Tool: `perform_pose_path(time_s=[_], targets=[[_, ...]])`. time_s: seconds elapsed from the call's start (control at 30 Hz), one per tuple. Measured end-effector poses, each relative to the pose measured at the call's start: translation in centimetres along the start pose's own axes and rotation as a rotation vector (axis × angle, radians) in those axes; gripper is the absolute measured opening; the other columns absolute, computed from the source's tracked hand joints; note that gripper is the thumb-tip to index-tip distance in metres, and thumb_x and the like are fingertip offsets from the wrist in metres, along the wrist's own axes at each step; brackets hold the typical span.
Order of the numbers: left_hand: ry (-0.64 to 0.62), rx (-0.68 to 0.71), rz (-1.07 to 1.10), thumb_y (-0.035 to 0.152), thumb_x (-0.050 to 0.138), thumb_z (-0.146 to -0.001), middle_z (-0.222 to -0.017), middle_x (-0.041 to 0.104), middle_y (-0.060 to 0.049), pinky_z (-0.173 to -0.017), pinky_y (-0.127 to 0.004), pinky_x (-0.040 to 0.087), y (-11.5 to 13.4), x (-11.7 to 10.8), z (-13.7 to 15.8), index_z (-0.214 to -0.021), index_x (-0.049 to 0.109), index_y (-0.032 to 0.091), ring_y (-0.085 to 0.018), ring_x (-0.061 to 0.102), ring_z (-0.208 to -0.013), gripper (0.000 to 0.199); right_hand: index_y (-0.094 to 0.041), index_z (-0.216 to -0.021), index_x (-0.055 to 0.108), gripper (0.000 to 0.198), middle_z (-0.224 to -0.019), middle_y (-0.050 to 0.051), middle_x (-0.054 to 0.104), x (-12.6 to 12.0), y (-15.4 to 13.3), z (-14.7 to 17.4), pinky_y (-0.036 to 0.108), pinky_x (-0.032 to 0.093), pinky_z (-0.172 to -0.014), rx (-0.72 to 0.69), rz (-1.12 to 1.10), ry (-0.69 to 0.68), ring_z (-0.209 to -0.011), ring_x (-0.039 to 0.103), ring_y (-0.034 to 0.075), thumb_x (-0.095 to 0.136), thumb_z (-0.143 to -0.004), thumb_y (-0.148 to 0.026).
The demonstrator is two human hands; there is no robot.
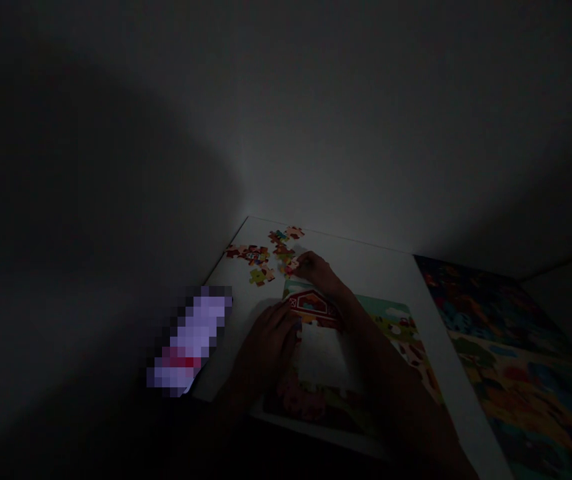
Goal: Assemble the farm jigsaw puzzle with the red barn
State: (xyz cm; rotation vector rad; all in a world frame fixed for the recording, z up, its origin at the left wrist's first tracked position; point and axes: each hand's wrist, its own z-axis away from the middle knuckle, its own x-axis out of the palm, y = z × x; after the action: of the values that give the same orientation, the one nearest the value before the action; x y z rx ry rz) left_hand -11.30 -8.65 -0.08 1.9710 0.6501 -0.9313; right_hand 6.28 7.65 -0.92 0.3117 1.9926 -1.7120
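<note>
Head camera on a dim scene, and the action is at the far left of the white table [371,267]: the right hand [313,268] is out among the loose puzzle pieces [253,255], fingers drawn together at a pinkish piece [292,265], though in this gloom I cannot tell whether it is pinched or merely touched. Nearer the body, the left hand [269,333] has its fingers bent at the left border of the part-joined puzzle [391,317]; whether they grip anything, no telling. That puzzle lies flat on the table, a red barn [311,303] along its far side, white surface showing through its middle. Working it well, I'd say, calls for a light pinch on one piece's edges, a straight lift so its neighbours stay put, and the right forearm [391,373] held high, since it crosses above the joined border and could nudge it. The left hand looks well placed to steady that border, provided it presses gently. Containers? No box or tray can be made out: the loose pieces, a green one [257,277] among them, lie straight on the tabletop, with a lit, pixelated object [193,340] at the left and colourful pictures [531,373] at the right.
</note>
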Motion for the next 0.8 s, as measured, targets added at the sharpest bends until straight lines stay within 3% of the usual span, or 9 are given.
perform_pose_path(time_s=[0.1,0.23,0.8], targets=[[-0.023,-0.018,0.002,0.02,0.048,-0.093,-0.138,0.056,-0.008,-0.111,-0.046,0.042,-0.1,0.1,0.0,-0.119,0.061,0.021,-0.024,0.048,-0.131,0.03,-0.021,-0.082,0.057,0.031,-0.079,-0.001,0.062,-0.2,0.5,-0.3,0.03,0.045,-0.073,-0.017,-0.247,-0.027,-0.075,0.056,0.016,0.073,-0.068,-0.044],[-0.038,-0.012,-0.016,0.021,0.047,-0.094,-0.139,0.055,-0.008,-0.111,-0.047,0.042,-0.4,0.4,0.1,-0.122,0.061,0.022,-0.024,0.047,-0.132,0.032,-0.02,-0.075,0.057,0.036,-0.075,-0.002,0.062,-0.7,0.8,-0.7,0.029,0.045,-0.069,-0.017,-0.405,-0.057,-0.071,0.054,0.014,0.077,-0.063,-0.048],[-0.055,0.009,-0.027,0.016,0.047,-0.09,-0.145,0.05,-0.007,-0.113,-0.046,0.04,-1.2,0.7,0.3,-0.127,0.058,0.021,-0.023,0.043,-0.135,0.039,-0.021,-0.074,0.06,0.029,-0.073,-0.004,0.063,-1.9,0.4,-0.3,0.027,0.043,-0.066,0.133,-0.645,-0.006,-0.065,0.053,0.012,0.079,-0.057,-0.035]])
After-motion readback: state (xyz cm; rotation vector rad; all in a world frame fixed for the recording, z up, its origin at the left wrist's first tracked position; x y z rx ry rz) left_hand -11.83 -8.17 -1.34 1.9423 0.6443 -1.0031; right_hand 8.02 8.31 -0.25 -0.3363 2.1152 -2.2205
